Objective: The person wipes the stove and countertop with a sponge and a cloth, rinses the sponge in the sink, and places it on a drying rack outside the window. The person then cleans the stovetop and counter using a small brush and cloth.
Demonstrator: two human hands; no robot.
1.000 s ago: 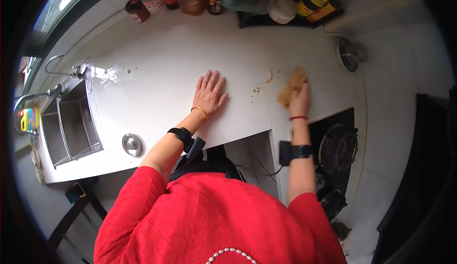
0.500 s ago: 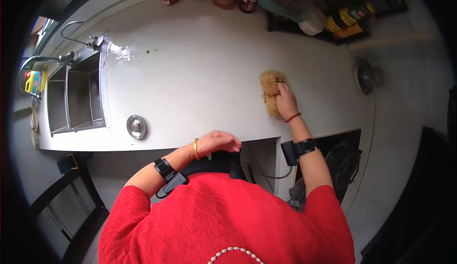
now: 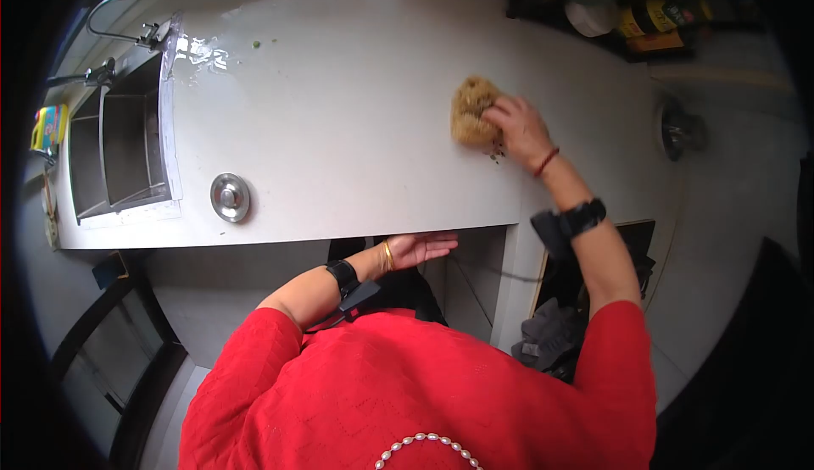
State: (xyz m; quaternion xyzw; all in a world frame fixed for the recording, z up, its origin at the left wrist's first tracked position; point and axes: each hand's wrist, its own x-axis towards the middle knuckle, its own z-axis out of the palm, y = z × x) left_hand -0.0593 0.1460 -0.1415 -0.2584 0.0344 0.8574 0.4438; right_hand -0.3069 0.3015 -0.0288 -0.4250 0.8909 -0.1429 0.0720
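A fuzzy tan cleaning cloth lies bunched on the white countertop. My right hand has its fingers closed on the cloth's right side. Small dark crumbs are scattered just below the cloth, close to my right hand. At the counter's front edge, my left hand is held palm up with fingers stretched out and nothing on it.
A double steel sink with faucets is at the left, with a wet patch beside it. Nearer the front sits a round steel lid. A dark rack with bottles stands at the back right. Green bits dot the counter.
The cloth and my right hand have shifted, leaving crumbs visible below the cloth. My left hand has moved right along the counter edge and turned palm up. The view has shifted too.
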